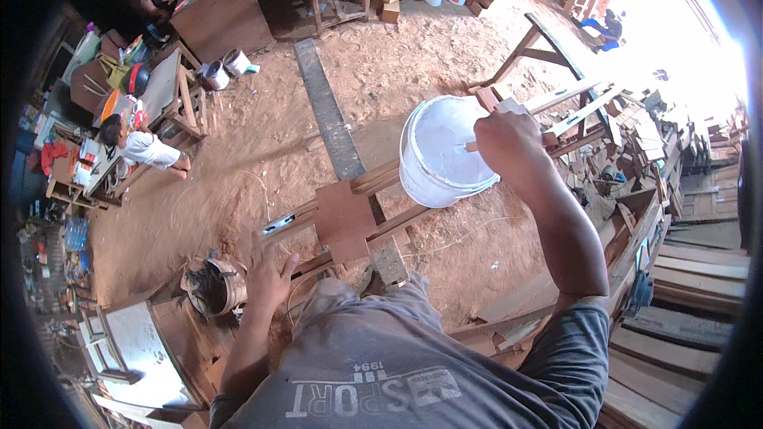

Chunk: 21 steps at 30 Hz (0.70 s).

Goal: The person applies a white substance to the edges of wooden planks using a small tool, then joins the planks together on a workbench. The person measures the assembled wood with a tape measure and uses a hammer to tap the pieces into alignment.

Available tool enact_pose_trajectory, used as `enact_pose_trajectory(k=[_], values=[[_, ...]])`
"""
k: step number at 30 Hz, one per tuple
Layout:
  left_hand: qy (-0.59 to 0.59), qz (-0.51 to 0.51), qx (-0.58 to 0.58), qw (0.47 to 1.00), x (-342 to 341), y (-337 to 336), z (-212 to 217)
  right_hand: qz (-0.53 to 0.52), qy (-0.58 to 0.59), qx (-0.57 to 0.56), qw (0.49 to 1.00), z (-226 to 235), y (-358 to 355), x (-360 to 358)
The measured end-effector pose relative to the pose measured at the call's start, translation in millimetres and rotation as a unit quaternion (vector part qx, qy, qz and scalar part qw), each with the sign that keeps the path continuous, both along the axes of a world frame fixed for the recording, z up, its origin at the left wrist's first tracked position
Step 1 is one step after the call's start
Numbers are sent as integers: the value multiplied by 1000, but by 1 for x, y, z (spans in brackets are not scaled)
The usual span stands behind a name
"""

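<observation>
My right hand [513, 143] is closed at the rim of a white bucket [449, 183] with pale stuff inside. It grips a small tool whose wooden end [470, 147] pokes out over the bucket; a light grey piece [510, 106] shows above the knuckles, and the rest is hidden. The bucket rests on two long wooden rails [380, 178]. To its left, a flat brown board [342, 222] lies across the same rails. My left hand [270, 274] has its fingers spread beside the rails' left end, holding nothing, near a metal fitting [278, 224] on the wood.
A dirty bucket [214, 286] stands beside my left hand. A dark plank [327, 111] lies on the dirt floor. At right are a trestle [548, 56], scrap wood [636, 143] and stacked boards [683, 326]. A child [143, 143] is by a bench at left; other people are farther off.
</observation>
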<state>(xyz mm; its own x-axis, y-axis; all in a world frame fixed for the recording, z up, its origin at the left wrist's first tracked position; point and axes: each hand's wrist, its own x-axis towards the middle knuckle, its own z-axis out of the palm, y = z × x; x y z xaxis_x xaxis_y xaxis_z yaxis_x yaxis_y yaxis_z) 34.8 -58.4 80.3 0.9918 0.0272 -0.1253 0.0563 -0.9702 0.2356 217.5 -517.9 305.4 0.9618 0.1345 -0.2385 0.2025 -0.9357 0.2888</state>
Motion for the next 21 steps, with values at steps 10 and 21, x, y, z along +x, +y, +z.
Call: enact_pose_trajectory(k=[10, 21], values=[[-87, 105, -45, 990, -31, -15, -2, 107, 71, -16, 992, -54, 1, 22], [-147, 106, -93, 979, -23, 17, 6, -175, 118, 486, 848, 5, -121, -12]])
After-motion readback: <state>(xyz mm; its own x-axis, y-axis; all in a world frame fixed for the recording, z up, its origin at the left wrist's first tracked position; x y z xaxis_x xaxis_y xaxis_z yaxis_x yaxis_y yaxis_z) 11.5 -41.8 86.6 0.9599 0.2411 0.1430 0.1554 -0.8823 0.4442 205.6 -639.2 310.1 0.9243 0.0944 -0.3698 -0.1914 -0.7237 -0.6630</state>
